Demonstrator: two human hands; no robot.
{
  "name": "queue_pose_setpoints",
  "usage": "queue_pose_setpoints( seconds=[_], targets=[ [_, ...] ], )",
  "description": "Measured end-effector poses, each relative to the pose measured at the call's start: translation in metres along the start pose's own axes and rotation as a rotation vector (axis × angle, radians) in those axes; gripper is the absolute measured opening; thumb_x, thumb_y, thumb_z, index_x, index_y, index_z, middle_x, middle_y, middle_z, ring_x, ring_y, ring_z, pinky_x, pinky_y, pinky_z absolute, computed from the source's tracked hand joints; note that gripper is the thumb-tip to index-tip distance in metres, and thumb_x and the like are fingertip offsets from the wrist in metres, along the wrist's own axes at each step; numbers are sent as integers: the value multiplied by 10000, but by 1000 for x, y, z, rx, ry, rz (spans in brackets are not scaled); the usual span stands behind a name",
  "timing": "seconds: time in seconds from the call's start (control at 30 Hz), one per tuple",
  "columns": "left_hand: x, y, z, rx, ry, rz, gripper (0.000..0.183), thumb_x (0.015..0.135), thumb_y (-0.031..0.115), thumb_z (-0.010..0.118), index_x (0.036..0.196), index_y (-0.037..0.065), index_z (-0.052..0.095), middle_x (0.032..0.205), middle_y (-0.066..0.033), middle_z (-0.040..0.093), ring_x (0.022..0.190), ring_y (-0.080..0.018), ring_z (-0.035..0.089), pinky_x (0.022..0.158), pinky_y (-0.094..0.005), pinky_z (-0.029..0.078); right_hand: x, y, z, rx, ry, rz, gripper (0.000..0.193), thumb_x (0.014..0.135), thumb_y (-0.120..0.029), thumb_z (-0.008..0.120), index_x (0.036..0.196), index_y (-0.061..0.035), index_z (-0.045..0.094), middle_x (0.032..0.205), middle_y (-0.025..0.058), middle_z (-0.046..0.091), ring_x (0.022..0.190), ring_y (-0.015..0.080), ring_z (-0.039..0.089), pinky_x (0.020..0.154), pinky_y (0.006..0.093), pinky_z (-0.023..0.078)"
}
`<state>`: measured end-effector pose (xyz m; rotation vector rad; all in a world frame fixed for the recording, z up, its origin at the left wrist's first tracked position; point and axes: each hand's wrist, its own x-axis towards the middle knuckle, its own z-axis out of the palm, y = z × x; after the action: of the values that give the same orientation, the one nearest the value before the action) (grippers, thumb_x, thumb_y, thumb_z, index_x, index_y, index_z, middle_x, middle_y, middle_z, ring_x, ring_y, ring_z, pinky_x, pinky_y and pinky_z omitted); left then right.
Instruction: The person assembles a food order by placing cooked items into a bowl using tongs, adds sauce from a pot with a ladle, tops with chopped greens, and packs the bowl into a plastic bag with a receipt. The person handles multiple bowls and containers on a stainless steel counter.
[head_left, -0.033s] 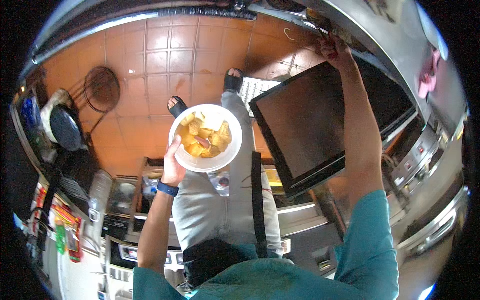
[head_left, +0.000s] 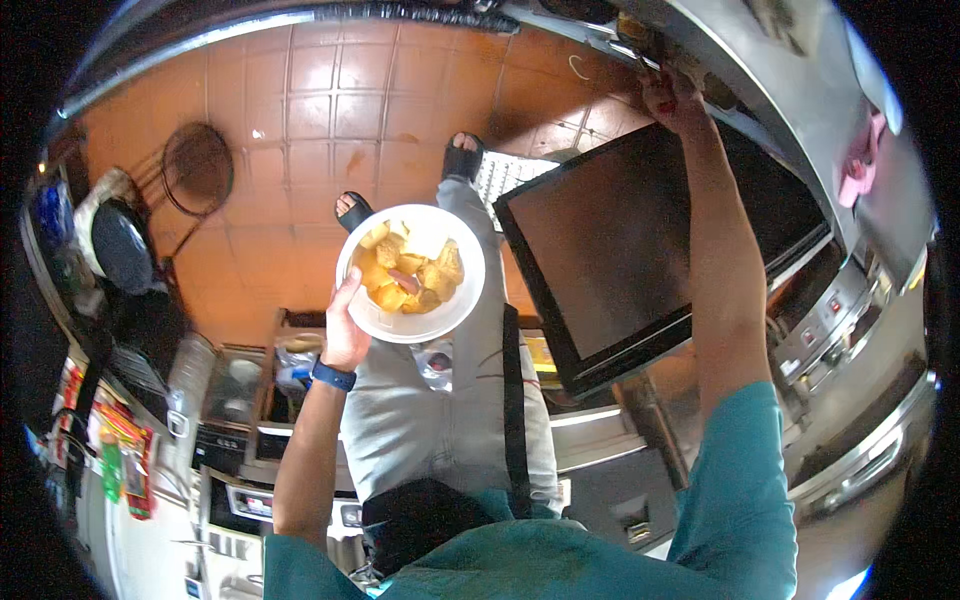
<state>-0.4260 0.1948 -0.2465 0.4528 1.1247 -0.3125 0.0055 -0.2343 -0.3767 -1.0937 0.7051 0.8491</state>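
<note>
My left hand (head_left: 345, 325) grips a white round bowl (head_left: 468, 300) by its left side, the thumb lying over the rim. In the bowl are yellow-orange food chunks (head_left: 430, 283), a pinkish piece (head_left: 404, 281) and some yellowish liquid. My right arm stretches far to the upper right. Out there my right hand (head_left: 672, 100) is closed round a thin utensil (head_left: 648, 62), whose kind is too small and blurred to tell. Beyond its tip is a small yellowish-brown patch (head_left: 632, 28), unclear at this distance.
Under my right forearm lies a large dark, black-framed panel (head_left: 610, 250), with a white perforated rack (head_left: 505, 180) beside it. To the left are a round mesh strainer (head_left: 197, 168) and a dark pan (head_left: 122, 245). A pink cloth (head_left: 862, 165) hangs at right. Orange tiles (head_left: 290, 235) cover the floor.
Both hands and the bowl keep nearly the same places. The surroundings have shifted slightly leftward in view.
</note>
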Motion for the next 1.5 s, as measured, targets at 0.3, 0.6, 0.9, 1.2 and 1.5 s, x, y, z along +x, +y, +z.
queue_pose_setpoints(
  seconds=[0.3, 0.6, 0.9, 1.2, 1.5],
  targets=[
    [11, -59, -18, -80, -19, -86, 508, 957, 238, 612, 1385, 12, 456, 1316, -98, 569, 1212, -199, 541, 1040, -353, 414, 79, 9, 13, -63, 278, -20, 312, 1046, -330, 443, 857, -83, 463, 617, 14, 451, 458, 125, 356, 394, 242, 336],
    [10, -76, -41, -154, 5, -98, 528, 959, 250, 603, 1409, 30, 438, 1348, -106, 552, 1254, -222, 521, 1065, -370, 403, 76, 18, -53, -902, 411, -201, 365, 1019, -423, 479, 1047, -65, 544, 863, 96, 567, 632, 239, 534, 538, 332, 445],
    [13, -81, -39, -118, 43, -173, 553, 946, 285, 639, 1398, 29, 450, 1345, -91, 559, 1246, -212, 526, 1056, -368, 404, 26, 6, 1, -554, 459, -82, 490, 1023, -527, 415, 989, -68, 582, 600, -12, 450, 421, 86, 325, 392, 246, 256],
    [14, -82, -27, -134, 0, -158, 522, 949, 267, 637, 1377, 20, 468, 1316, -84, 576, 1216, -198, 544, 1032, -355, 419, 42, -6, -41, -595, 284, -85, 451, 974, -527, 536, 1225, -154, 580, 894, -32, 600, 575, 78, 460, 455, 234, 305],
    [12, -82, -16, -119, 17, -129, 516, 960, 269, 611, 1381, 14, 456, 1328, -89, 564, 1227, -200, 534, 1037, -363, 418, 25, -6, -10, -570, 331, -36, 365, 1031, -431, 464, 859, -113, 511, 620, -19, 431, 431, 93, 319, 395, 262, 213]
  ],
)
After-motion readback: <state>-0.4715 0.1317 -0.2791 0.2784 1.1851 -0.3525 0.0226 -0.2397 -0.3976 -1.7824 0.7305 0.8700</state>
